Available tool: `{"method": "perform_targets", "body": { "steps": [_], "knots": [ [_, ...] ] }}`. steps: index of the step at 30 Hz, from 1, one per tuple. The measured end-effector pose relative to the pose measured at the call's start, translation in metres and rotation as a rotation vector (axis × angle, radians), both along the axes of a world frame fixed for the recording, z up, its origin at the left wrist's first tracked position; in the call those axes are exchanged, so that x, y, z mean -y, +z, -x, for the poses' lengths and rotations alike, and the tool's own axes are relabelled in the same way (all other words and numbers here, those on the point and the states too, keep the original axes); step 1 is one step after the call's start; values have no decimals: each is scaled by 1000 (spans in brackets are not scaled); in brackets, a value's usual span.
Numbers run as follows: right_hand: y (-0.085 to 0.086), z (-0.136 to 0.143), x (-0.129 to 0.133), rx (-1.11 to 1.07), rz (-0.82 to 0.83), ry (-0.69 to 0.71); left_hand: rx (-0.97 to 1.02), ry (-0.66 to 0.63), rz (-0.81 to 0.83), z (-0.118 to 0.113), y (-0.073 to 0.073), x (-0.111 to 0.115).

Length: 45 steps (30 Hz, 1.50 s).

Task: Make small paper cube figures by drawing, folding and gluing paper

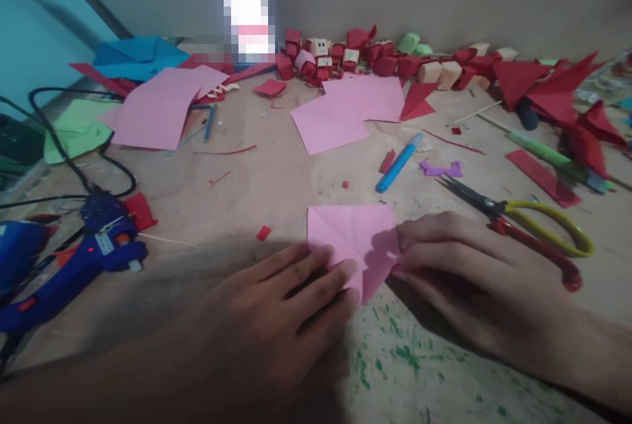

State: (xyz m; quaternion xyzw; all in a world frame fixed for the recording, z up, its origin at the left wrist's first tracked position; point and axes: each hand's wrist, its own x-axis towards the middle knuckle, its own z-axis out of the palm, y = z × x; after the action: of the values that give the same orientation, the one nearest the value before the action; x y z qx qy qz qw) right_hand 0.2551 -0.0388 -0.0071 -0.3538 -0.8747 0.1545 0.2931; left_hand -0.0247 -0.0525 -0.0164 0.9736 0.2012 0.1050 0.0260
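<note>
A creased pink paper square [353,230] lies on the table in front of me. My left hand [296,299] rests on its lower left part, fingers spread and flat, pressing on it. The right edge of the paper is pinched between the thumb and fingers of my right hand [454,266], and the paper's lower right side is lifted and bent there. Part of the paper is hidden under my left fingers.
Scissors [498,207] lie beyond my right hand, near a blue pen [399,162]. A blue glue gun [93,253] with a black cable is at the left. Pink sheets [328,122], red scraps and small folded paper blocks [320,49] line the back.
</note>
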Motion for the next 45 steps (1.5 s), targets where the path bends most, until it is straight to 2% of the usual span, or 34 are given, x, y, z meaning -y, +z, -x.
{"method": "perform_targets", "body": {
  "steps": [2,5,7,15,19,33,45],
  "knots": [
    [-3,-3,2,43,-63,64,10,8,-17,0,-3,1],
    [-4,-5,3,145,-52,242,11,22,-18,-2,-4,2],
    [-3,-4,1,202,-82,290,14,23,-7,-3,-3,1],
    [-4,3,1,279,-171,245,31,5,49,-3,1,-4],
    [-6,5,0,270,-162,207,46,-1,43,-2,-1,-3],
    [-7,6,2,274,-117,202,61,50,38,-5,-4,-3],
    [-4,7,1,285,-116,184,43,28,57,-5,-6,-2]
  ]
}}
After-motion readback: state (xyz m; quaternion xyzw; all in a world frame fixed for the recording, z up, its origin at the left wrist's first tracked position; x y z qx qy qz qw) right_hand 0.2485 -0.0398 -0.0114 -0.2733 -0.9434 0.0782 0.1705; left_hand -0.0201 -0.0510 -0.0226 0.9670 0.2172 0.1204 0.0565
